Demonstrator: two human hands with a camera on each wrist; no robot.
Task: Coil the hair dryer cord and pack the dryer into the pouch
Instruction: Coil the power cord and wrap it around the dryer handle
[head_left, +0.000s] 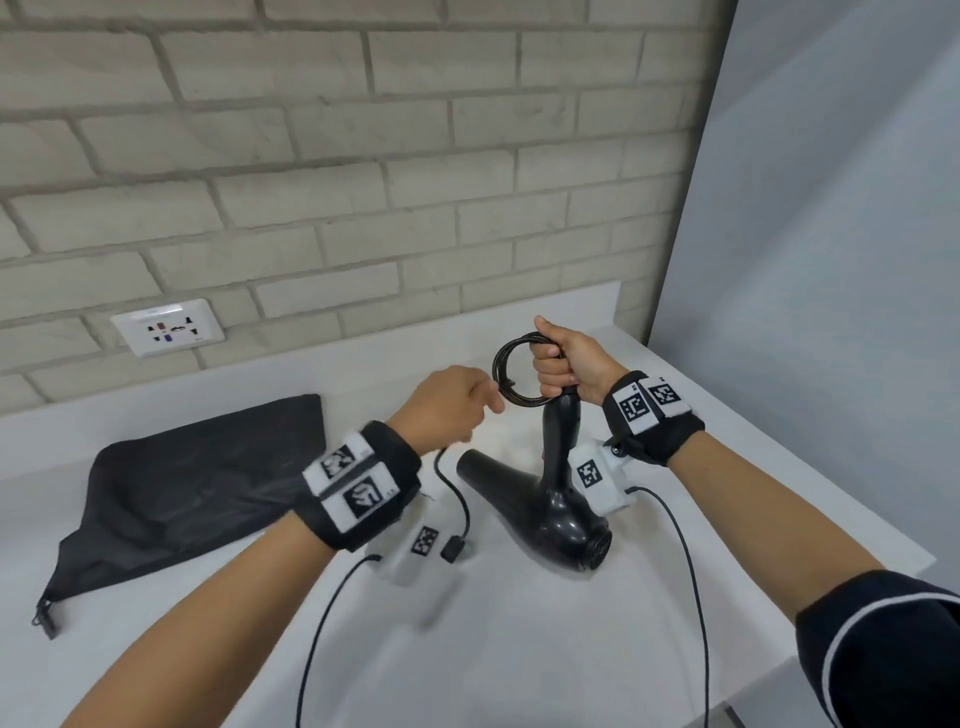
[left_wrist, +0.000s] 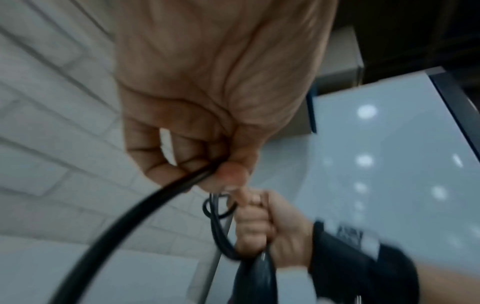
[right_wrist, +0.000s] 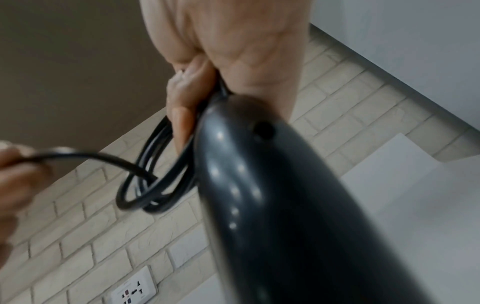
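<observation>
The black hair dryer stands nozzle-down on the white counter, its handle pointing up. My right hand grips the top of the handle together with a small coil of black cord. Just left of the coil, my left hand pinches the loose cord between thumb and fingers. The rest of the cord hangs down to the plug lying on the counter under my left wrist. The black pouch lies flat at the left, with its zip end toward the front left.
A brick wall runs behind the counter, with a white wall socket at the left. A grey panel closes off the right side. Thin black cables from the wrist cameras trail toward the counter's front edge.
</observation>
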